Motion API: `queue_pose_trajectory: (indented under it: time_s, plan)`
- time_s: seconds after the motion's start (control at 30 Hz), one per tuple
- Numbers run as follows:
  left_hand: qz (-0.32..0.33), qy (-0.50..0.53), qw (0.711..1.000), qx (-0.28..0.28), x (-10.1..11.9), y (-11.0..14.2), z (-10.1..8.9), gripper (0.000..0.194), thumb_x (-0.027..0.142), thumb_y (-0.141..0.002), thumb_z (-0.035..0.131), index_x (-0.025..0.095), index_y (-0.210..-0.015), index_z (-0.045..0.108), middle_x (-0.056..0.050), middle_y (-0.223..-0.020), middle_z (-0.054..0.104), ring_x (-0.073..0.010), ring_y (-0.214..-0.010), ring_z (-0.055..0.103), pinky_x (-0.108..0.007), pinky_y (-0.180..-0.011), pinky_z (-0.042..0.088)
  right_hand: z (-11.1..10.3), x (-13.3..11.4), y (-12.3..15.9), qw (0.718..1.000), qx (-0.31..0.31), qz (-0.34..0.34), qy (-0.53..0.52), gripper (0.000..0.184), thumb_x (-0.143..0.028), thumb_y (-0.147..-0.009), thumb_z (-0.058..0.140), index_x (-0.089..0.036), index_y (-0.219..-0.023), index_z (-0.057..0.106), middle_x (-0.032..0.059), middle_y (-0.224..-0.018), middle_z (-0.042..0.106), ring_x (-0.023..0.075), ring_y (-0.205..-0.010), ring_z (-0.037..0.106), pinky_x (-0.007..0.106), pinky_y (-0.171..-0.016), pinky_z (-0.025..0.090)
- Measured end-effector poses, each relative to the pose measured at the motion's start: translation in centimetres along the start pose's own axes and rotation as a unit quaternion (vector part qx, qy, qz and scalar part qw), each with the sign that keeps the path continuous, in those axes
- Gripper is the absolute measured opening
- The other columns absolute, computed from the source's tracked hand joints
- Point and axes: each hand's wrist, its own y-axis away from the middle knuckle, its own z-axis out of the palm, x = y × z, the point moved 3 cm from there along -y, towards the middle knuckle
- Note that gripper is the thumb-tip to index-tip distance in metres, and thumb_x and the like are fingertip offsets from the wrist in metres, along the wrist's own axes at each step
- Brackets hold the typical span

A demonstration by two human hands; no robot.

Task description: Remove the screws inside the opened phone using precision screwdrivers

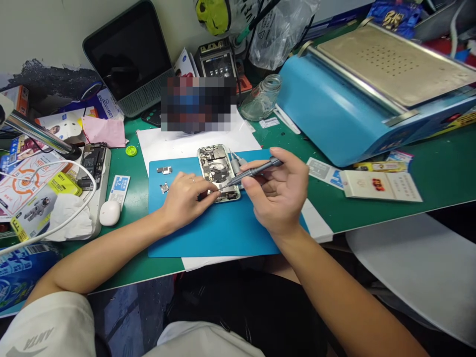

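Opened phone (219,168) lies on blue mat (215,233), prob. light & stiff w/ fragile innards, so best held by outer rim; R hand (280,193) pinches screwdriver (255,172), tip at phone's lower end, L hand (186,197) alongside, fingers bent, can't tell if gripping anything.

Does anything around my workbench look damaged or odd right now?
Yes: at the left, the wall has a ragged dark patch where its pale surface looks peeled away. The phone on the blue mat lies open, insides bare, though that seems to fit with the grey tool in your right hand.
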Motion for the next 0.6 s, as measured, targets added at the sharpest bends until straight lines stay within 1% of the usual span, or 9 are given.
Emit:
queue_pose_trajectory:
  time_s: [0.13, 0.23, 0.4, 0.6]
  plan:
    - [0.005, 0.003, 1.0, 0.009, 0.06, -0.02, -0.1, 0.016, 0.033, -0.099, 0.063, 0.023, -0.089, 0.072, 0.003, -0.072, 0.069, -0.0148, -0.07, 0.059, -0.033, -0.074, 0.032, 0.0, 0.08, 0.09, 1.0, -0.012, 0.007, -0.006, 0.058, -0.024, -0.093, 0.065, -0.039, -0.146, 0.044, 0.0054, -0.108, 0.072, 0.0234, -0.092, 0.074, 0.04, -0.076, 0.068]
    - [0.0, 0.004, 1.0, 0.006, 0.02, -0.05, -0.1, 0.016, 0.032, -0.099, 0.064, 0.023, -0.088, 0.072, 0.003, -0.073, 0.07, -0.015, -0.07, 0.059, -0.033, -0.074, 0.032, 0.07, 0.15, 0.11, 1.0, -0.011, 0.01, -0.006, 0.058, -0.025, -0.094, 0.064, -0.039, -0.146, 0.044, 0.0052, -0.109, 0.073, 0.0233, -0.093, 0.074, 0.039, -0.076, 0.068]
    - [-0.001, 0.008, 1.0, 0.005, 0.02, -0.05, -0.08, 0.017, 0.033, -0.099, 0.063, 0.023, -0.089, 0.072, 0.002, -0.073, 0.07, -0.0152, -0.07, 0.06, -0.033, -0.074, 0.032, 0.15, 0.21, 0.01, 1.0, -0.002, -0.011, -0.011, 0.06, -0.024, -0.092, 0.068, -0.04, -0.145, 0.046, 0.0037, -0.105, 0.073, 0.0221, -0.09, 0.074, 0.037, -0.072, 0.068]
    - [-0.005, 0.004, 1.0, 0.004, 0.07, -0.06, -0.05, 0.018, 0.034, -0.1, 0.062, 0.023, -0.09, 0.072, 0.002, -0.073, 0.07, -0.0154, -0.071, 0.061, -0.034, -0.076, 0.034, 0.09, 0.33, 0.04, 1.0, -0.005, 0.004, -0.005, 0.057, -0.028, -0.093, 0.067, -0.041, -0.144, 0.046, 0.0041, -0.106, 0.073, 0.0235, -0.089, 0.074, 0.04, -0.074, 0.068]
